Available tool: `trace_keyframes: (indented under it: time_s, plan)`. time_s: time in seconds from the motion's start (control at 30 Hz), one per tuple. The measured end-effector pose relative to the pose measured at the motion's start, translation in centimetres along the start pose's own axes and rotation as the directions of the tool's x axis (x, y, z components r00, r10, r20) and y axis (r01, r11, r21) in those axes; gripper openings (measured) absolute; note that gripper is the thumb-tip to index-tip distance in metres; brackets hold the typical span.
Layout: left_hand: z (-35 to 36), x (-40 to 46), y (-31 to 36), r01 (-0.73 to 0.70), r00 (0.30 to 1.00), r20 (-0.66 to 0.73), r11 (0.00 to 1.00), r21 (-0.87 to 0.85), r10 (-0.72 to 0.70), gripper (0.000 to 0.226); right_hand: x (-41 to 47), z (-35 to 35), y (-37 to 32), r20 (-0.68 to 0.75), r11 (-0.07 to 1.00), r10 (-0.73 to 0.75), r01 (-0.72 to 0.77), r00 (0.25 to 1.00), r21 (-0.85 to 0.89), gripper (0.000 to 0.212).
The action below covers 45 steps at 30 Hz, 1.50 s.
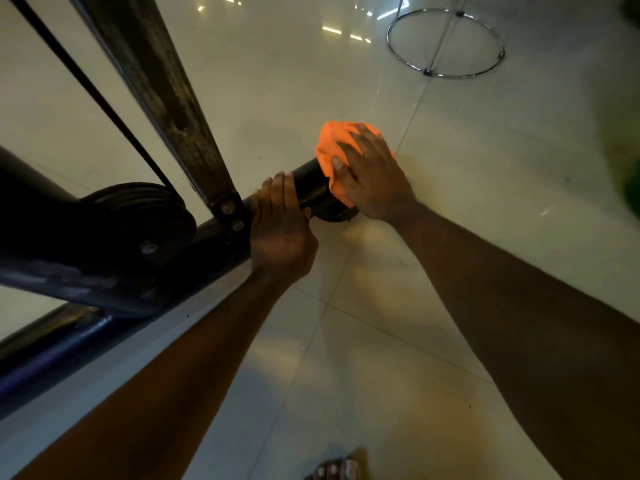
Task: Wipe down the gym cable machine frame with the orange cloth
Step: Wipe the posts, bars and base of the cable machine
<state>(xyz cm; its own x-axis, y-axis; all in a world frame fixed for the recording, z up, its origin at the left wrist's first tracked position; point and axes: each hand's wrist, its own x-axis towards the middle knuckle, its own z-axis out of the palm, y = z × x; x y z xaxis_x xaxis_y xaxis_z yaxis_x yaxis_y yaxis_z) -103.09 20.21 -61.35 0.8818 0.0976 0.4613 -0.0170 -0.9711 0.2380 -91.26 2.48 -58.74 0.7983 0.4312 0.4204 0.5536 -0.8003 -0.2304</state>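
Two bare hands are seen, the left hand (282,226) and the right hand (372,178), and one crumpled orange cloth (331,147). One black round pulley wheel (138,220), one thin black cable (86,84), one dark metal frame tube (311,183) and two silver bolts (227,207) are counted. One chrome wire ring stand (446,43) is counted on the pale tiled floor (485,150).

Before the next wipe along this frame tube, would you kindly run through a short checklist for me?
1. Orange cloth covers the end of the frame tube: ok.
2. Right hand presses on the cloth, fingers spread: ok.
3. Left hand has a grip on the tube, steadying it: ok.
4. Tube between the hands bare for wiping: ok.
5. Left fingers apart from the pulley and belt: ok.
6. Tube underside already clean: cannot tell.
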Motion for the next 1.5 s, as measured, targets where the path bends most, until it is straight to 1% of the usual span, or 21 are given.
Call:
trace_keyframes:
  time_s: [0.07,0.1,0.13,0.2,0.27,0.3,0.4,0.43,0.53,0.57,0.63,0.7,0.77,0.83,0.9,1.0,1.13,1.2,1.3,1.4,1.5]
  plan:
    - [0.0,-0.1,0.0,-0.006,1.000,0.010,1.000,0.007,0.005,0.059,0.5,0.5,-0.9,-0.030,0.995,0.098,-0.097,0.995,0.037,0.049]
    - [-0.1,-0.1,0.1,-0.003,1.000,0.021,1.000,0.014,0.003,0.059,0.1,0.7,-1.8,-0.041,0.992,0.110,-0.108,0.993,0.062,0.049]
    - [-0.2,-0.2,0.2,0.004,0.999,0.034,1.000,0.017,-0.004,0.059,-0.8,0.8,-2.7,-0.025,0.992,0.093,-0.091,0.995,0.087,0.049]
    - [-0.3,-0.1,0.5,0.010,0.999,0.047,1.000,0.017,-0.011,0.059,-2.5,0.2,-3.1,0.051,0.996,-0.021,0.017,0.998,0.091,0.049]
    - [-0.3,-0.1,0.6,0.010,0.999,0.038,1.000,0.027,-0.011,0.059,-2.5,-0.5,-1.5,0.084,0.991,-0.126,0.122,0.988,0.055,0.048]
    - [-0.3,-0.1,0.5,0.011,1.000,0.029,1.000,0.030,-0.012,0.059,-1.8,-0.8,-0.8,0.088,0.993,-0.106,0.101,0.990,0.057,0.049]
    - [-0.4,-0.2,0.5,0.007,1.000,0.019,1.000,0.012,-0.007,0.058,-0.3,-1.4,-0.5,0.119,0.980,0.116,-0.134,0.986,0.151,0.054]
    - [-0.4,-0.2,0.5,0.001,1.000,0.016,1.000,0.011,-0.002,0.057,-0.2,-1.6,-1.2,0.112,0.970,0.150,-0.168,0.982,0.173,0.054]
    - [-0.7,-0.1,0.5,-0.006,1.000,0.030,1.000,0.006,0.006,0.057,-1.5,-3.3,-3.4,0.057,0.979,0.109,-0.117,0.992,0.164,0.050]
    - [-1.0,-0.2,0.3,-0.014,0.999,0.048,1.000,0.003,0.014,0.056,-2.3,-4.2,-3.8,0.040,0.983,0.074,-0.080,0.996,0.163,0.046]
    - [-2.1,-0.7,0.0,-0.051,0.992,0.113,0.999,-0.014,0.052,0.055,-3.9,-6.2,-4.2,0.091,0.979,0.060,-0.077,0.994,0.190,0.043]
    - [-4.5,-1.3,0.4,-0.074,0.972,0.222,0.996,-0.048,0.083,0.055,-5.4,-8.8,-4.4,0.195,0.957,0.127,-0.172,0.973,0.234,0.052]
    - [-7.9,-2.0,1.8,-0.056,0.925,0.370,0.994,-0.099,0.089,0.057,-6.8,-11.8,-4.8,0.254,0.923,0.203,-0.271,0.946,0.274,0.058]
    - [-12.1,-2.3,3.5,-0.027,0.873,0.481,0.992,-0.121,0.083,0.058,-7.8,-15.1,-5.7,0.269,0.917,0.216,-0.290,0.939,0.275,0.052]
    - [-16.8,-2.4,5.3,-0.014,0.847,0.524,0.989,-0.151,0.091,0.057,-8.7,-19.4,-7.4,0.308,0.913,0.227,-0.312,0.924,0.263,0.042]
    - [-24.7,-2.0,8.0,-0.028,0.847,0.517,0.981,-0.191,0.124,0.053,-9.4,-27.8,-10.5,0.348,0.911,0.222,-0.321,0.911,0.259,0.040]
    - [-37.3,0.8,11.7,-0.057,0.843,0.515,0.977,-0.204,0.157,0.048,-8.3,-40.4,-14.8,0.331,0.918,0.220,-0.310,0.917,0.248,0.040]
    - [-45.0,3.0,13.3,-0.074,0.848,0.503,0.976,-0.204,0.170,0.045,-7.0,-47.3,-17.5,0.335,0.903,0.272,-0.360,0.902,0.236,0.039]
    - [-58.0,6.7,15.8,-0.095,0.859,0.479,0.976,-0.197,0.181,0.040,-4.9,-59.2,-22.4,0.338,0.891,0.287,-0.380,0.896,0.249,0.043]
    - [-71.4,10.5,17.9,-0.118,0.870,0.460,0.981,-0.153,0.176,0.039,-2.6,-71.2,-27.8,0.313,0.892,0.255,-0.348,0.915,0.289,0.049]
    - [-84.4,14.0,19.7,-0.150,0.889,0.426,0.986,-0.076,0.168,0.044,0.2,-82.1,-32.8,0.251,0.899,0.194,-0.274,0.948,0.341,0.044]
